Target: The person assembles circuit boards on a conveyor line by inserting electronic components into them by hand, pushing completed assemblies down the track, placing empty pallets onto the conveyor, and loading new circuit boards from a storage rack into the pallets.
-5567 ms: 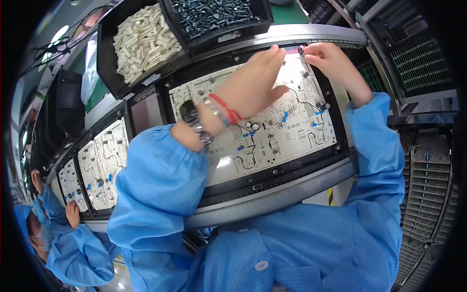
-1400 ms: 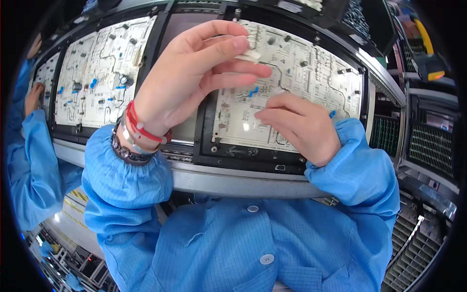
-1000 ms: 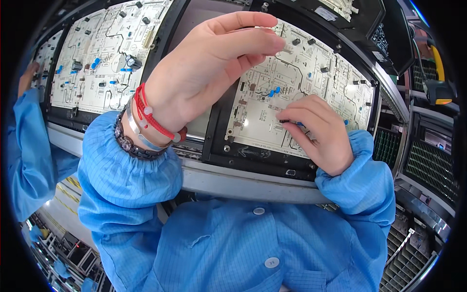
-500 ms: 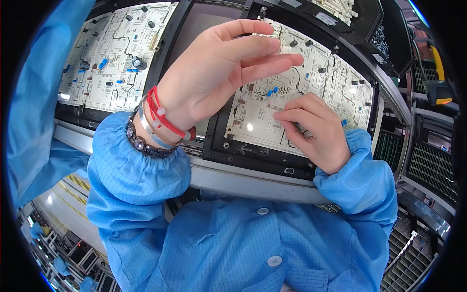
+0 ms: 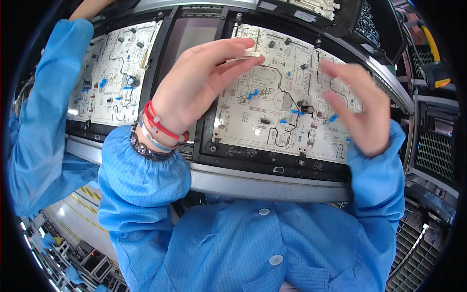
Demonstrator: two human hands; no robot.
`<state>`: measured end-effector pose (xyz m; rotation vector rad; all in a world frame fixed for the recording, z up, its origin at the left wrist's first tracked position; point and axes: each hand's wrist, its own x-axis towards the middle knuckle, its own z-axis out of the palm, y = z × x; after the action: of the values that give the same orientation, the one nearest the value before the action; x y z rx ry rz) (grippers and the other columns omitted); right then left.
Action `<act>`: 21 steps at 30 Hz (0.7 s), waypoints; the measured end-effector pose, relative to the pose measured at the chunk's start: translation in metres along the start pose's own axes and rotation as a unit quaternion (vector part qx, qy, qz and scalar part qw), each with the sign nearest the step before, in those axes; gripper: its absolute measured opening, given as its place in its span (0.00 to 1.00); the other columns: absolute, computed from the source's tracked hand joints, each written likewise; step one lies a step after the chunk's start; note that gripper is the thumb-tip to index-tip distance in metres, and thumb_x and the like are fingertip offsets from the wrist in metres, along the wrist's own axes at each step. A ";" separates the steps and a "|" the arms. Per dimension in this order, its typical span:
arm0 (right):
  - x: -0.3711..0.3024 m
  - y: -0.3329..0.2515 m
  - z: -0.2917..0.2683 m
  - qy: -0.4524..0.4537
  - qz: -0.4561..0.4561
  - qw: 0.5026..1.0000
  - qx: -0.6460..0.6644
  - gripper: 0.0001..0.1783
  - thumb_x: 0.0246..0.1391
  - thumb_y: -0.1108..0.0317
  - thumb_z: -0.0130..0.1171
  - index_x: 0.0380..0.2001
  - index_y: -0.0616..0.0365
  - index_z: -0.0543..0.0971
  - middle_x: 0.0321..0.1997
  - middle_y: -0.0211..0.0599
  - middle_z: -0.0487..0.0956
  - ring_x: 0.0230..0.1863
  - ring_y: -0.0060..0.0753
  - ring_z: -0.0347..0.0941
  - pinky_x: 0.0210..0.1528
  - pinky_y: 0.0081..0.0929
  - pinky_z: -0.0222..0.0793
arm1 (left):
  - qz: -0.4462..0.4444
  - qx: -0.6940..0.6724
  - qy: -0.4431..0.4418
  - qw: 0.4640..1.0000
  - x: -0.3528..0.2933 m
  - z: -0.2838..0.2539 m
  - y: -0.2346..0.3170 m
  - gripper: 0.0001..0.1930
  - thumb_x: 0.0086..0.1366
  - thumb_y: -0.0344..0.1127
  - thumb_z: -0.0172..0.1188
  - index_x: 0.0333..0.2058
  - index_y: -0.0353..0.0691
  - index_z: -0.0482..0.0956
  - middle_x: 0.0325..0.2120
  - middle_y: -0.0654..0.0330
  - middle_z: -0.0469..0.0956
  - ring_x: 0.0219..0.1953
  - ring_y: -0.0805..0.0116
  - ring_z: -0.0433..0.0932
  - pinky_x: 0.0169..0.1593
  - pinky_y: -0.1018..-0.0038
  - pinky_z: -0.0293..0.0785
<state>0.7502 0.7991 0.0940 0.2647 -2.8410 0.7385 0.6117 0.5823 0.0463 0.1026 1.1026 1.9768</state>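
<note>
My left hand (image 5: 202, 73), with a red cord and bracelets at its wrist, is over the upper left part of a white circuit board (image 5: 243, 124). A small white connector (image 5: 250, 54) shows between its closed fingertips. Over the board's right part, my right hand (image 5: 365, 107) is smeared by motion; thumb and fingers are apart and nothing shows between them. Black capacitors (image 5: 305, 107) and small blue components (image 5: 253, 94) stand on the board, which sits in a black frame (image 5: 248, 153). Part of the board's upper left is hidden behind my left fingers.
Another populated board (image 5: 109, 73) lies in a frame at the left, beside a co-worker's blue sleeve (image 5: 41, 121). Dark bins (image 5: 368, 24) of small parts stand at the back right, near a yellow-and-black handheld tool (image 5: 435, 63). A metal rail (image 5: 262, 182) runs along the front.
My right hand has lifted from the board's middle and moved right, its fingers spreading. My left hand has shifted left with the connector. The co-worker's arm now reaches up at the far left.
</note>
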 end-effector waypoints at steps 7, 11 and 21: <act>0.016 0.071 -0.059 0.137 0.129 0.975 0.120 0.14 0.58 0.73 0.53 0.48 0.65 0.74 0.46 0.35 0.77 0.49 0.24 0.71 0.53 0.18 0.63 | -0.029 -0.047 -0.027 0.998 0.002 -0.011 0.012 0.21 0.67 0.30 0.47 0.55 0.23 0.61 0.52 0.45 0.66 0.56 0.56 0.67 0.60 0.73 0.66; 0.044 0.100 -0.064 0.130 0.174 0.973 0.073 0.12 0.55 0.72 0.55 0.42 0.67 0.76 0.37 0.37 0.79 0.39 0.21 0.75 0.40 0.20 0.71 | -0.063 -0.107 -0.032 0.992 0.003 -0.016 0.013 0.17 0.65 0.28 0.50 0.50 0.24 0.69 0.49 0.51 0.71 0.52 0.60 0.71 0.60 0.72 0.66; 0.080 0.123 -0.043 -0.001 0.141 0.970 -0.198 0.11 0.42 0.77 0.57 0.33 0.63 0.81 0.30 0.51 0.79 0.35 0.48 0.77 0.39 0.33 0.72 | -0.041 0.097 -0.044 0.993 0.003 0.020 0.011 0.11 0.63 0.24 0.52 0.45 0.27 0.73 0.41 0.51 0.77 0.49 0.53 0.75 0.56 0.67 0.71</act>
<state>0.6522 0.9168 0.0927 -0.2010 -2.9770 0.1969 0.6114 0.5949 0.0654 0.2411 1.2187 1.7722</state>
